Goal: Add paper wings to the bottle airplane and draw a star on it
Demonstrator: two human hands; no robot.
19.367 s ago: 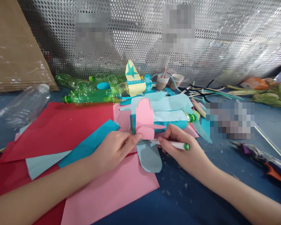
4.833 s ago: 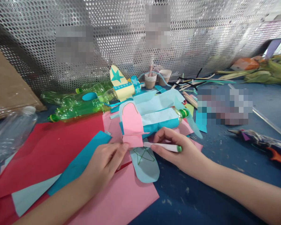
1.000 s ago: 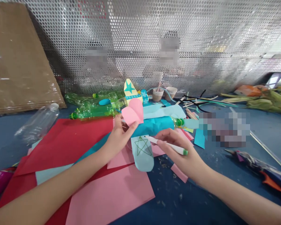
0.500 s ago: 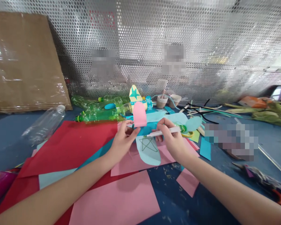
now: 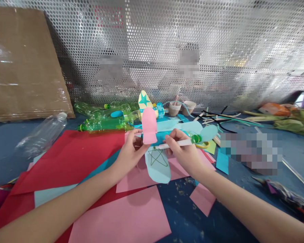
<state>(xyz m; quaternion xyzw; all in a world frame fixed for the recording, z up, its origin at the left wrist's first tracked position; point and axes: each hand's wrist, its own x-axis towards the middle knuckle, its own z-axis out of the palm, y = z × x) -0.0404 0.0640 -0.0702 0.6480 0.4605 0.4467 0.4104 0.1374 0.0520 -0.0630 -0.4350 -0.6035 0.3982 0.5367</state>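
Note:
A bottle wrapped in blue paper (image 5: 161, 137) carries an upright pink paper piece (image 5: 149, 125) and a light blue paper wing (image 5: 158, 172) with a green star outline on it. My left hand (image 5: 131, 148) is closed on the wrapped bottle's left end, by the base of the pink piece. In my right hand (image 5: 182, 148) is a white marker (image 5: 176, 144), its tip at the top of the star. The bottle's green cap (image 5: 196, 138) points right, beside a light blue paper oval (image 5: 209, 133).
Red paper (image 5: 78, 158) and pink sheets (image 5: 124, 216) lie in front. Green bottles (image 5: 103, 124) and small cups (image 5: 174, 108) stand behind. A clear bottle (image 5: 43, 133) is at left, scissors (image 5: 286, 195) at right, cardboard (image 5: 22, 64) at back left.
The pink piece and the wing have shifted slightly left and down in view, and more of the pink piece's base shows. The marker tip has moved slightly left, staying near the star's top.

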